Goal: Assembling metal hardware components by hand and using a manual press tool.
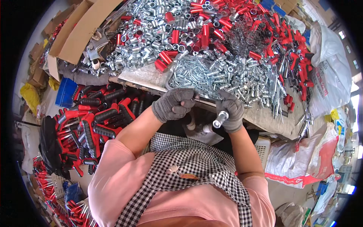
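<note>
Right hand (231, 109) gripping a silvery tube (220, 119), left hand (174, 105) curled, at the bench's (264, 119) near edge
The tube sits just off that edge; whether the left hand pinches anything I can't tell; past it lie screws (193, 75), then silvery sleeves (145, 34) and red tubes (205, 36) heaped toward the far edge; red, black-gripped tools (104, 131) crowd beside the near left corner
</note>
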The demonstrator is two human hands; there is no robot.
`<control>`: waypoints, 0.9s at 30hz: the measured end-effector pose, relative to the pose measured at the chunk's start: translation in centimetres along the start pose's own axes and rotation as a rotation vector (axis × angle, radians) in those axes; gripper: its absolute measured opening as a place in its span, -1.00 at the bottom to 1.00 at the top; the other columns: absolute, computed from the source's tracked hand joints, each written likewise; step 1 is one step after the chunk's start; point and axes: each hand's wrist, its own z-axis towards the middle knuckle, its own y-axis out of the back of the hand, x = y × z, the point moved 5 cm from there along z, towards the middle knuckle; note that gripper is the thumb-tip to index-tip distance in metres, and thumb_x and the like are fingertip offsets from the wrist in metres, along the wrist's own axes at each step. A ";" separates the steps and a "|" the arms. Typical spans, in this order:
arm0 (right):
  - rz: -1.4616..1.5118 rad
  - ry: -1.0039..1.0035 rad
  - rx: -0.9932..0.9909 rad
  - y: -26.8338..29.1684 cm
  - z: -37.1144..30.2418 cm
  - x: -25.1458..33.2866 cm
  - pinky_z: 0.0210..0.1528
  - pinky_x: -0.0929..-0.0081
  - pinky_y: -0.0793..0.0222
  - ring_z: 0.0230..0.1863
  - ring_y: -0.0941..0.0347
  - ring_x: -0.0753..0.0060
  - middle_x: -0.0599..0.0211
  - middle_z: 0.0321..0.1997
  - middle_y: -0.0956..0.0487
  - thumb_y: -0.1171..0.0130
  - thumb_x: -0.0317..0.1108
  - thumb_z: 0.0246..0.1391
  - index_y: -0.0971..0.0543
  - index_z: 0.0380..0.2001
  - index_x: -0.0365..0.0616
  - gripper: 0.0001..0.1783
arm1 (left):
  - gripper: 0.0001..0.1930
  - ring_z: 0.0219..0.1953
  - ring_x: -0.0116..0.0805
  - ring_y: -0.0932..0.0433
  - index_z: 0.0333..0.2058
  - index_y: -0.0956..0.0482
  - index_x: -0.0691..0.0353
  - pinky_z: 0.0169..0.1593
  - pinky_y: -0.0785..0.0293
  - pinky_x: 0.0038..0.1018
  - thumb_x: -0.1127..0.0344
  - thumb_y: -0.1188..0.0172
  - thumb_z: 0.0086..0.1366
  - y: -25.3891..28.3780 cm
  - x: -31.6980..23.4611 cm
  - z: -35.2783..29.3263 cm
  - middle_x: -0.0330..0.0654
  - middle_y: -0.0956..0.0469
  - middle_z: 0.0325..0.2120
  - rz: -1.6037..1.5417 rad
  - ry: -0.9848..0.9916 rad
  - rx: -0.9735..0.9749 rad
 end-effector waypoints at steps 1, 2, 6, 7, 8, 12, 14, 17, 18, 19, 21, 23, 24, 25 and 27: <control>0.061 0.020 0.044 0.4 0.3 0.1 -0.46 0.43 -0.45 -0.38 -0.58 0.14 0.09 -0.18 -0.61 -0.32 -0.60 -0.24 -0.22 -0.47 0.01 -0.54 | -0.68 -0.84 -0.62 -0.19 -0.10 -0.34 0.30 -0.85 -0.15 -0.63 0.16 0.16 0.41 -0.1 0.1 -0.3 -0.34 -0.28 -0.61 0.063 0.030 -0.027; 0.075 0.039 0.049 0.5 0.6 0.3 -0.51 0.44 -0.44 -0.41 -0.58 0.12 0.06 -0.18 -0.61 -0.31 -0.59 -0.21 -0.21 -0.46 0.01 -0.55 | -0.68 -0.84 -0.62 -0.19 -0.10 -0.34 0.30 -0.85 -0.15 -0.63 0.16 0.16 0.41 -0.1 0.3 -0.3 -0.34 -0.28 -0.61 0.062 0.029 -0.028; -0.009 0.109 0.019 0.7 1.7 1.4 -0.53 0.42 -0.45 -0.43 -0.58 0.11 0.08 -0.19 -0.60 -0.31 -0.57 -0.25 -0.23 -0.46 0.03 -0.56 | -0.73 -0.86 -0.64 -0.12 -0.09 -0.34 0.24 -0.84 -0.05 -0.66 0.18 0.14 0.41 0.7 2.9 1.1 -0.36 -0.25 -0.64 -0.165 0.014 0.152; -0.012 0.109 0.017 0.5 1.2 1.1 -0.53 0.42 -0.45 -0.43 -0.58 0.11 0.08 -0.19 -0.60 -0.31 -0.57 -0.25 -0.23 -0.46 0.03 -0.56 | -0.76 -0.86 -0.64 -0.11 -0.09 -0.34 0.22 -0.83 -0.02 -0.66 0.21 0.13 0.41 1.2 3.8 1.5 -0.37 -0.25 -0.64 -0.292 0.023 0.188; -0.038 0.129 0.025 0.2 0.5 0.8 -0.55 0.39 -0.44 -0.45 -0.57 0.11 0.10 -0.20 -0.60 -0.31 -0.55 -0.26 -0.23 -0.46 0.04 -0.56 | -0.78 -0.84 -0.67 -0.09 -0.10 -0.35 0.20 -0.80 -0.05 -0.63 0.23 0.04 0.37 1.9 4.3 1.5 -0.38 -0.23 -0.64 -0.281 0.014 0.138; -0.175 0.117 0.090 0.4 0.0 1.3 -0.59 0.30 -0.36 -0.51 -0.50 0.15 0.20 -0.19 -0.59 -0.29 -0.49 -0.27 -0.25 -0.44 0.06 -0.59 | -0.73 -0.73 -0.56 -0.29 -0.10 -0.35 0.23 -0.66 -0.27 -0.55 0.23 -0.05 0.31 0.4 2.3 0.4 -0.31 -0.34 -0.59 0.546 -0.157 -0.332; -0.249 0.103 0.087 0.2 0.3 1.6 -0.58 0.29 -0.33 -0.51 -0.49 0.17 0.23 -0.17 -0.59 -0.28 -0.49 -0.27 -0.25 -0.43 0.06 -0.60 | -0.65 -0.49 -0.31 -0.50 -0.03 -0.34 0.28 -0.41 -0.44 -0.43 0.33 -0.11 0.23 -1.9 0.1 0.4 -0.14 -0.47 -0.48 1.807 -0.694 -0.586; -0.282 0.019 0.111 -0.5 0.2 1.4 -0.43 0.24 -0.36 -0.41 -0.49 0.18 0.32 -0.16 -0.57 -0.29 -0.43 -0.30 -0.32 -0.44 0.02 -0.64 | -0.29 -0.18 -0.11 -0.51 0.11 -0.23 0.48 -0.14 -0.45 -0.24 0.26 -0.25 0.00 -4.4 0.8 1.1 0.05 -0.50 -0.22 2.750 -0.696 -0.811; -0.257 0.051 0.119 -0.6 0.4 1.6 -0.42 0.23 -0.38 -0.40 -0.50 0.14 0.28 -0.17 -0.57 -0.30 -0.40 -0.31 -0.36 -0.42 0.00 -0.66 | -0.20 -0.13 -0.09 -0.49 0.10 -0.24 0.50 -0.09 -0.44 -0.23 0.19 -0.30 -0.10 -4.4 0.8 1.9 0.07 -0.48 -0.19 2.878 -0.510 -0.804; -0.263 0.094 0.097 -0.5 1.1 2.6 -0.45 0.23 -0.38 -0.41 -0.50 0.13 0.25 -0.18 -0.56 -0.30 -0.39 -0.31 -0.37 -0.42 -0.01 -0.66 | -0.11 -0.08 -0.07 -0.47 0.10 -0.24 0.52 -0.05 -0.43 -0.21 0.11 -0.35 -0.19 -4.3 1.4 2.5 0.10 -0.46 -0.15 2.991 -0.301 -0.794; -0.280 0.136 0.056 -0.7 1.2 3.1 -0.50 0.25 -0.38 -0.42 -0.51 0.10 0.19 -0.15 -0.56 -0.31 -0.37 -0.28 -0.36 -0.42 -0.02 -0.66 | -0.01 -0.07 -0.05 -0.48 0.09 -0.28 0.47 -0.03 -0.44 -0.27 0.12 -0.43 -0.40 -4.9 1.1 3.2 0.12 -0.45 -0.16 2.738 -0.342 -1.063; -0.283 0.119 0.033 -0.8 0.8 2.6 -0.48 0.26 -0.38 -0.41 -0.52 0.11 0.19 -0.14 -0.56 -0.31 -0.37 -0.26 -0.35 -0.42 -0.02 -0.66 | -0.02 -0.07 -0.03 -0.48 0.06 -0.35 0.36 -0.02 -0.44 -0.32 0.14 -0.46 -0.48 -6.3 0.8 4.0 0.10 -0.45 -0.18 2.406 0.395 -0.848; -0.283 0.101 0.012 -0.7 0.7 2.3 -0.47 0.27 -0.38 -0.40 -0.52 0.12 0.18 -0.13 -0.56 -0.31 -0.37 -0.24 -0.34 -0.42 -0.01 -0.66 | -0.14 -0.15 -0.04 -0.50 -0.01 -0.42 0.25 -0.11 -0.45 -0.31 0.12 -0.47 -0.42 -5.0 1.4 4.1 0.07 -0.45 -0.24 2.678 0.213 -0.718; -0.281 0.104 0.012 -0.6 0.8 2.2 -0.47 0.27 -0.38 -0.40 -0.52 0.12 0.18 -0.13 -0.56 -0.31 -0.37 -0.24 -0.34 -0.42 -0.01 -0.66 | -0.14 -0.15 -0.04 -0.50 -0.01 -0.42 0.25 -0.11 -0.45 -0.31 0.12 -0.47 -0.42 -3.6 1.1 3.6 0.07 -0.45 -0.24 2.678 0.212 -0.722; -0.254 0.103 0.095 -0.3 0.7 2.1 -0.49 0.29 -0.38 -0.38 -0.53 0.15 0.19 -0.13 -0.57 -0.33 -0.39 -0.22 -0.32 -0.42 0.00 -0.64 | -0.38 -0.21 -0.04 -0.50 -0.13 -0.47 0.23 -0.18 -0.43 -0.24 0.15 -0.42 -0.23 -2.6 0.6 3.1 0.06 -0.44 -0.24 2.537 -0.206 -0.462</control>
